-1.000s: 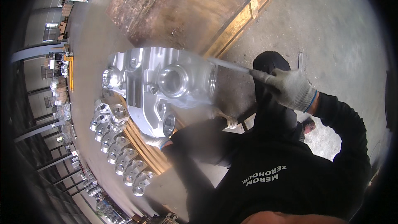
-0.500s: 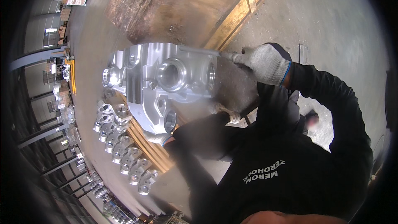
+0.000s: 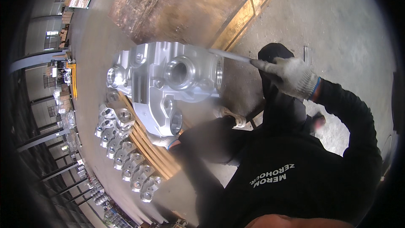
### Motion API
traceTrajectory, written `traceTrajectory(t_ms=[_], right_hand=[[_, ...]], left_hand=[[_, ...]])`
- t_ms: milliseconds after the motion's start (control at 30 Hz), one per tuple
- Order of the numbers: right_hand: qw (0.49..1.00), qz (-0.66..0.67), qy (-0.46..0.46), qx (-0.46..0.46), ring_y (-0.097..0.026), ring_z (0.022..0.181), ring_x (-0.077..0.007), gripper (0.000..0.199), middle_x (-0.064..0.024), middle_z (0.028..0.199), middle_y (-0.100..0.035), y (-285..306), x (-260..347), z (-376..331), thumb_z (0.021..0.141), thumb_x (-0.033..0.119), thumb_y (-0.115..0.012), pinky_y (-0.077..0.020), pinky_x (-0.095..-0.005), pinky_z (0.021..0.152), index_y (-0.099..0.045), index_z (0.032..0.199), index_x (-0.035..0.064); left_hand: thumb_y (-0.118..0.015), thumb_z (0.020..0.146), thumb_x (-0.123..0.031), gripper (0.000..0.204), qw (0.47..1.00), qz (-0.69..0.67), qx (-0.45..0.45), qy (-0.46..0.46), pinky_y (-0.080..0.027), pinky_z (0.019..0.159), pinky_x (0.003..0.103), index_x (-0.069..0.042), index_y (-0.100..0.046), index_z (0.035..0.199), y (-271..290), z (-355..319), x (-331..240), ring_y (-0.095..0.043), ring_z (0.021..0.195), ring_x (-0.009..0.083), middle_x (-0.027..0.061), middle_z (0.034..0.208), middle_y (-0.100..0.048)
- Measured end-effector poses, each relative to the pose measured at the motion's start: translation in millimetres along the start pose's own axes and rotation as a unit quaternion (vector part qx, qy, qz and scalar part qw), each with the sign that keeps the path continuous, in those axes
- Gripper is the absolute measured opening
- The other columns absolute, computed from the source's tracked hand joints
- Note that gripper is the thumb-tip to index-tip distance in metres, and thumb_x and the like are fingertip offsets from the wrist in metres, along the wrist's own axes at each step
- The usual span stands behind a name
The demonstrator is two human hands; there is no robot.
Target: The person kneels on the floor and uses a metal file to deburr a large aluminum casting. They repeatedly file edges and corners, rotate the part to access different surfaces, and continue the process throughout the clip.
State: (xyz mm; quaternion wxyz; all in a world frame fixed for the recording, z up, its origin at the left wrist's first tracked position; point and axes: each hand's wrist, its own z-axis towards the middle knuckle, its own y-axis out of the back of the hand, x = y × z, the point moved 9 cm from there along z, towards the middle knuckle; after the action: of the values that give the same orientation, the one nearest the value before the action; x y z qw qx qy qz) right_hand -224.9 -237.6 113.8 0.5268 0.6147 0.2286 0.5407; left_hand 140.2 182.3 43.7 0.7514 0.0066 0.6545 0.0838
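The right hand point(image 3: 291, 75), in a white knit glove with a blue cuff, has its fingers curled together around the near end of a thin, pale rod-like tool point(image 3: 230, 55); the pinch sits at the fingertips, with the index finger stretched along the shaft. The wrist is cocked and the black-sleeved forearm rises from the lower right, elbow bent out to the side. From the fingers the tool runs left and slightly up, its far end lying at the upper right edge of a large machined aluminium casting point(image 3: 168, 82).

The left hand point(image 3: 165, 142) is mostly hidden beneath the casting's lower corner; only a bit of white glove and blue cuff shows, touching the underside, and I cannot tell how its fingers lie. Its sleeve is blurred.

The casting is tilted up, its face with round bores turned toward the camera, resting over a wooden pallet point(image 3: 147, 152). Just to the left lies a row of smaller aluminium castings point(image 3: 122, 152) on the same pallet. Above stands a large rusty-brown drum-like surface point(image 3: 185, 4), with concrete floor point(image 3: 337, 21) to the right.

Half a second ago the right hand was close against the casting's upper right edge; now it has drawn back to the right, well apart from it, exposing the tool's length, much as it stood a second ago.
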Motion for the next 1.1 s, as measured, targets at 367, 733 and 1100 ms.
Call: traceTrajectory(t_ms=[367,733,1100], right_hand=[[0.930,0.351,-0.113,0.000,-0.071,0.093,-0.0234,0.048,-0.0143,0.110,-0.073,-36.9,1.4,-1.9,0.099,0.004,-0.061,-0.0577,-0.0347,0.083,-0.058,0.147,0.0111],[0.704,0.668,-0.239,-0.018,-0.042,0.058,-0.0021,0.049,0.0084,0.070,-0.047,-93.9,24.4,-14.9,0.111,0.014,-0.050,-0.0388,-0.0204,0.053,-0.044,0.159,0.0126],[0.698,0.659,-0.254,-0.113,-0.054,0.069,-0.0031,0.051,0.0045,0.082,-0.060,-126.1,39.4,-21.7,0.109,0.016,-0.053,-0.0461,-0.0195,0.061,-0.044,0.158,0.0099]], left_hand=[[-0.051,0.100,-0.040,0.057,1.000,-0.025,-0.004,0.012,-0.052,0.105,0.048,-0.001,-0.059,0.140,0.4,1.7,4.2,-0.064,0.122,0.0352,0.0164,0.139,-0.062],[-0.050,0.098,-0.041,0.057,0.993,-0.113,0.012,0.028,-0.053,0.102,0.049,0.000,-0.063,0.136,-18.1,2.4,-1.4,-0.065,0.119,0.0352,0.0157,0.136,-0.065],[-0.055,0.094,-0.046,0.063,0.977,-0.188,-0.023,0.100,-0.050,0.107,0.049,-0.003,-0.062,0.138,-2.3,9.7,20.6,-0.063,0.124,0.0349,0.0141,0.141,-0.063]])
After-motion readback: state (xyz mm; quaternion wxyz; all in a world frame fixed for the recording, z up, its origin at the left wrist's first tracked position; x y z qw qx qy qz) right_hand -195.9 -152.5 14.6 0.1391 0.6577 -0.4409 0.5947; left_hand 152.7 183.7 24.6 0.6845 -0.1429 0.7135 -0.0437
